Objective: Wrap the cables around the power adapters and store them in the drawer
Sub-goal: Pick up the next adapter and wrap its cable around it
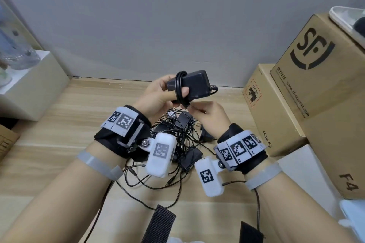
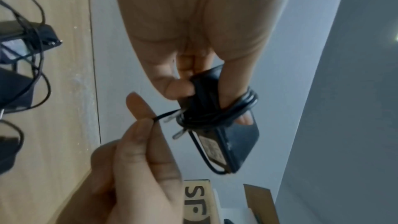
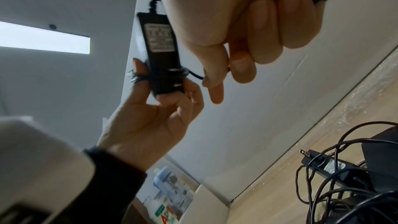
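Note:
My left hand [image 1: 158, 92] grips a black power adapter [image 1: 195, 85] in the air above the wooden floor, thumb on top. Its thin black cable [image 1: 179, 89] is looped several times around the adapter and over my left thumb [image 2: 234, 94]. My right hand [image 1: 205, 112] sits just below and pinches the free end of that cable [image 2: 163, 114] between thumb and forefinger. The adapter's label [image 3: 160, 38] and metal prongs [image 2: 178, 134] show in the wrist views. No drawer is in view.
A tangled pile of more black adapters and cables [image 1: 177, 140] lies on the floor [image 1: 59, 124] beneath my hands. Cardboard boxes [image 1: 316, 85] stand stacked at the right, a white box [image 1: 29, 89] at the left, a grey wall behind.

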### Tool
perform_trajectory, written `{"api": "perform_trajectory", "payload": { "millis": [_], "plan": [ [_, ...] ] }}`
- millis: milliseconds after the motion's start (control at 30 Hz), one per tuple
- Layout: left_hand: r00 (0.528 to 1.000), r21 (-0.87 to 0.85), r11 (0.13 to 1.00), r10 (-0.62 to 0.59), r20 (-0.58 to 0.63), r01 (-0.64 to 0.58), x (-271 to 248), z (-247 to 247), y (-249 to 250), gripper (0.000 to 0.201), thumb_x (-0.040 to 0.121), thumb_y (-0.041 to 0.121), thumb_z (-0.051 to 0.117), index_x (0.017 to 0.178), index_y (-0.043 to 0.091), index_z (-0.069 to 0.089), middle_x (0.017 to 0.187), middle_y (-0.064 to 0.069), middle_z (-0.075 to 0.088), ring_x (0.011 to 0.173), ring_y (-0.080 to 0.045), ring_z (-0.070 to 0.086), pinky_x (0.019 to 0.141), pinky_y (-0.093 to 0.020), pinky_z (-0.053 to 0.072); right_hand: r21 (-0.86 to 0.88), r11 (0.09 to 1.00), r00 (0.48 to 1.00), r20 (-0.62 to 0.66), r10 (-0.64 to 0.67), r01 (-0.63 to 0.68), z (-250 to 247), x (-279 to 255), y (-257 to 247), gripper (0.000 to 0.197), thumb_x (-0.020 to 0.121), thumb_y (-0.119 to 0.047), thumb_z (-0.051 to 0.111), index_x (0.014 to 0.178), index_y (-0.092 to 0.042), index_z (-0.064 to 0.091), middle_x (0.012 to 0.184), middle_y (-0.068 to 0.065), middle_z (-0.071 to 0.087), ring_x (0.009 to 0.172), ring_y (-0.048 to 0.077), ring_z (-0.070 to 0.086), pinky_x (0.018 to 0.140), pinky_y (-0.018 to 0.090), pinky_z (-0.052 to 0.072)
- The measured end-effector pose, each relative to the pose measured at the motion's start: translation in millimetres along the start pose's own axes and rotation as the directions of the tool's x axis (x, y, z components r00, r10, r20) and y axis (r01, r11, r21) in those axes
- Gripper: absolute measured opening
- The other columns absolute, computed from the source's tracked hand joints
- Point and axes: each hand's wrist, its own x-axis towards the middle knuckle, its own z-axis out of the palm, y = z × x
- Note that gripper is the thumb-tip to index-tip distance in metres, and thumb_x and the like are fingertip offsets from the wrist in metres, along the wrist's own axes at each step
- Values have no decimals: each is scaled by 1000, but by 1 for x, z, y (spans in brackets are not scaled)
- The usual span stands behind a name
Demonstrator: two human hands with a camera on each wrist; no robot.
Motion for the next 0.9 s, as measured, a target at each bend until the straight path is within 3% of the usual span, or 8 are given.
{"api": "perform_trajectory", "payload": {
  "millis": [67,167,333,467,533,633,733,900],
  "plan": [
    [996,76,997,25,-82,-19,-2,3,2,42,59,10,76,96,9,56,89,-6,61,74,-18,58,59,-25,47,-51,999,1000,15,-8,9,1,-3,-3,39,91,-30,51,76,5,61,62,15,52,63,20,40,60,29,30],
    [989,138,990,54,-141,-34,-3,6,1,37,60,6,75,90,11,54,86,-6,59,70,-18,55,55,-25,42,-69,998,999,38,-1,4,1,-4,-6,39,92,-32,52,72,-1,63,52,2,45,56,14,38,56,27,30],
    [971,205,978,79,-225,-32,0,5,-4,28,71,0,71,83,15,50,82,0,59,72,-17,60,63,-30,49,-94,995,995,90,-30,38,2,-7,-4,33,92,-32,51,89,-5,71,72,16,65,71,28,54,67,32,42],
    [968,196,981,61,-245,-13,-1,2,-6,31,75,-2,69,83,17,45,82,3,59,64,-5,63,54,-22,53,-99,992,994,84,-67,76,-1,-10,-9,23,90,-28,55,92,-15,74,75,6,70,68,14,55,68,27,42],
    [964,186,982,65,-258,-17,-2,0,-5,33,75,-3,69,84,16,45,81,2,60,63,-5,65,54,-23,54,-84,993,996,59,-74,79,-2,-10,-11,18,88,-26,59,87,-16,74,61,-2,63,57,3,50,62,21,40],
    [957,176,984,72,-280,-23,-3,-2,-4,32,74,-4,69,86,15,46,81,1,61,66,-7,66,60,-29,58,57,997,999,4,-49,48,-5,-9,-14,7,84,-19,64,77,-18,63,45,-6,47,38,5,43,51,17,37],
    [951,164,986,66,-303,-17,-2,-4,-5,32,73,-4,70,87,15,48,81,0,62,69,-10,67,64,-32,59,282,959,997,64,-29,10,-13,-10,-20,18,84,-5,61,78,-19,51,48,-2,53,33,9,44,39,16,37],
    [951,118,993,57,-305,-21,-3,-1,-7,31,76,-4,67,90,14,47,76,0,64,61,-10,66,54,-30,57,600,799,970,175,-171,33,-27,-10,-28,10,79,-9,58,87,-13,59,75,3,71,54,13,60,53,22,49]
  ]
}}
